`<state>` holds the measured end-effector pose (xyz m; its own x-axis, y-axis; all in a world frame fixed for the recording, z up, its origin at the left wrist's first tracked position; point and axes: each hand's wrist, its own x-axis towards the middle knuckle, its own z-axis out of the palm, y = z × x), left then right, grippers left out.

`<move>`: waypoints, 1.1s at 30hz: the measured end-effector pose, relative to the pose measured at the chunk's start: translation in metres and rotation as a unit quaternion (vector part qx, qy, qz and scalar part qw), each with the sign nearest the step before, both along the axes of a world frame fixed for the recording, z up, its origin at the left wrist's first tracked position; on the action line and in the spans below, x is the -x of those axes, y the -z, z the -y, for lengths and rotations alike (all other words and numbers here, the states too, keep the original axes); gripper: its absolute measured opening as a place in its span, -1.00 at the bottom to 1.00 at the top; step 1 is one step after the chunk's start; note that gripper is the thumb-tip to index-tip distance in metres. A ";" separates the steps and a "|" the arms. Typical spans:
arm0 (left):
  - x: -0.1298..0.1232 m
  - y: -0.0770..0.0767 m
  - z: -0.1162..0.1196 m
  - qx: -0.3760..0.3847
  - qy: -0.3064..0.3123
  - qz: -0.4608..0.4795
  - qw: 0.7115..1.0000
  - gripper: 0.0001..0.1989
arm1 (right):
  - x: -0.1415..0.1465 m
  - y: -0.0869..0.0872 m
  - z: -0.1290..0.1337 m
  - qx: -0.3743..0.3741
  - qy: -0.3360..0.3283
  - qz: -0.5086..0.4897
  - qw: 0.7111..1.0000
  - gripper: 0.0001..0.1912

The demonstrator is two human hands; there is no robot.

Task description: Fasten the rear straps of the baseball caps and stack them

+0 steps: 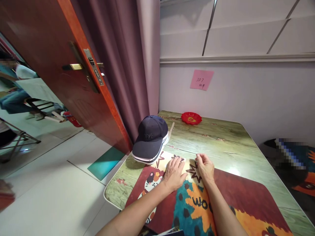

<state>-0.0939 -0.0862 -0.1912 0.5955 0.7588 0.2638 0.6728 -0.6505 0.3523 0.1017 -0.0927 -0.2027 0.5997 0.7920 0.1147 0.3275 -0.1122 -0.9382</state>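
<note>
A colourful cartoon-print mat with a cat, orange shapes and black lettering covers the near part of the table. My left hand lies palm down on its pale upper part, fingers stretched out. My right hand is closed at the mat's far edge, thumb against curled fingers; whatever they hold, if anything, is hidden. To the left of my left hand sits a dark navy cap, its brim towards me, with white showing beneath it.
The wood-patterned table carries a red scalloped dish at the back. A pink note sticks to the wall. On the left stand a curtain and an open brown door. Beyond it a person sits by another table.
</note>
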 end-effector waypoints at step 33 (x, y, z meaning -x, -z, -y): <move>0.093 -0.139 -0.161 -0.001 -0.345 0.217 0.913 -0.08 | -0.002 0.001 -0.002 0.017 -0.009 0.002 1.000 -0.51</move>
